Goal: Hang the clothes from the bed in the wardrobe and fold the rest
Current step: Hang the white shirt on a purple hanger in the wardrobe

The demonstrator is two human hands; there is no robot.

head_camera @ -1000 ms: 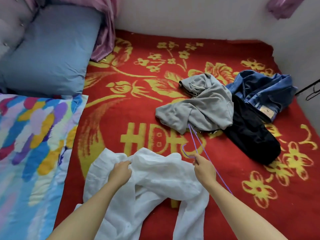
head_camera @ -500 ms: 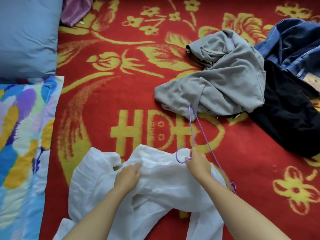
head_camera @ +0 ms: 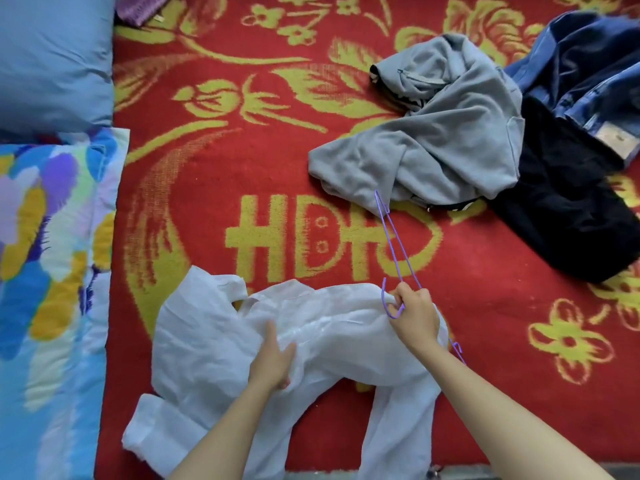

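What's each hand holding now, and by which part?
Right hand grips the purple hanger at its neck, by the hook. Left hand holds nothing; it rests flat on the white shirt.

One large yellow sign woven into the red bed blanket reads roughly as "HDH" and a rounded stroke, crossed at its right end by a purple wire hanger. The tan patch on the denim jeans is illegible.

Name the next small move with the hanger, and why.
Probably feed the thin purple wire hanger into the neck of the crumpled white shirt: the right hand grips the hanger, outside the shirt, while the left hand lies flat on the fabric.
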